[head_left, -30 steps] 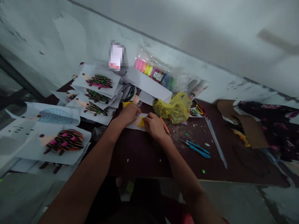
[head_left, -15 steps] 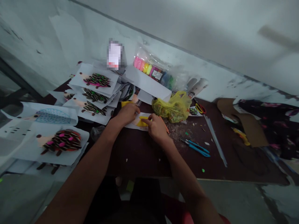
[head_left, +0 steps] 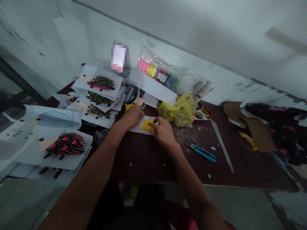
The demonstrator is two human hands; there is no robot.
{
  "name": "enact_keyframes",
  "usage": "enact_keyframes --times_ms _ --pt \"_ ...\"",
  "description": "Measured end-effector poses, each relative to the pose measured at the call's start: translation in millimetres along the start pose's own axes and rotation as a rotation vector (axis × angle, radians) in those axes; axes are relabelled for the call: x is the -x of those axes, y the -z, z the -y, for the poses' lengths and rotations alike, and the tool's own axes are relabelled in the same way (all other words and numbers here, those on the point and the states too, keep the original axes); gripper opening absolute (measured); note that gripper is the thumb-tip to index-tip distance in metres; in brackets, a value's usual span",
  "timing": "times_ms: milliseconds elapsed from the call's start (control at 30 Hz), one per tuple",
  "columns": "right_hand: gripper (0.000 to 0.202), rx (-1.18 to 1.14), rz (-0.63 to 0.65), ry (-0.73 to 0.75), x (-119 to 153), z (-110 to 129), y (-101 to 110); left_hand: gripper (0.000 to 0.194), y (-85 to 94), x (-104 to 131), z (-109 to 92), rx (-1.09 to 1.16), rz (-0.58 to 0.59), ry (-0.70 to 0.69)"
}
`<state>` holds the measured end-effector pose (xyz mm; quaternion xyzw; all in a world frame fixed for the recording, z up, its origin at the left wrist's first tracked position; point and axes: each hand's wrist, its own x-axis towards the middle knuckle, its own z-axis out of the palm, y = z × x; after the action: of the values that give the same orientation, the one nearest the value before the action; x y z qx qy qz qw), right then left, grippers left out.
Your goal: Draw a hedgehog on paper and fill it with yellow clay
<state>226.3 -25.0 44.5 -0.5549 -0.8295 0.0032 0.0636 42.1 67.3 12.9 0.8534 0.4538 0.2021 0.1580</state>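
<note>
A small white paper sheet [head_left: 136, 129] lies on the dark table, bearing a flat yellow patch [head_left: 147, 125] that looks like modelling clay and a pale peach shape. My right hand [head_left: 164, 131] is over the sheet's right end, index fingertip pressed on the yellow patch. On the left end rests my left hand [head_left: 133, 117], its fingers loosely bent and their tips partly hidden; I see nothing held in it. Just beyond that hand are a yellow piece [head_left: 130, 106] and a peach-coloured lump [head_left: 139, 101].
Stacked papers with hedgehog pictures [head_left: 66, 145] fill the left. Behind the sheet sit a yellow plastic bag [head_left: 178, 110] and a clear bag of coloured clay [head_left: 153, 70]. Blue thread snips [head_left: 203, 152], scissors [head_left: 206, 111] and clear sticks [head_left: 223, 147] lie to the right.
My right index finger has shifted slightly on the yellow patch. The left hand stays on the paper, and the whole view has drifted a little.
</note>
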Motion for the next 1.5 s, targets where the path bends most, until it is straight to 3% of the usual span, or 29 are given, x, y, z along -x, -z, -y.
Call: enact_keyframes --times_ms 300,500,700,1000,1233,1500 --pt "0.042 -0.03 0.062 -0.042 -3.7 5.1 -5.2 0.033 0.5 -1.2 1.4 -0.026 0.015 -0.021" --pt "0.04 -0.049 0.004 -0.069 -0.8 4.0 -2.7 0.033 3.4 0.4 -1.7 -0.016 0.027 -0.011" --pt "0.037 -0.011 0.058 -0.062 -0.5 12.9 1.3 0.033 1.6 -1.0 1.0 -0.012 0.027 -0.022" --pt "0.039 -0.002 -0.023 -0.068 -0.8 9.8 -2.5 0.03 3.5 -0.8 1.0 -0.004 0.03 -0.027" --pt "0.037 0.006 0.041 -0.052 -1.5 18.3 -0.9 0.033 0.9 -2.3 3.4 -0.009 0.031 -0.032" --pt "0.039 -0.035 -0.012 -0.09 0.1 11.9 -5.4 0.031 3.0 -1.7 2.2 -0.014 0.05 -0.023"
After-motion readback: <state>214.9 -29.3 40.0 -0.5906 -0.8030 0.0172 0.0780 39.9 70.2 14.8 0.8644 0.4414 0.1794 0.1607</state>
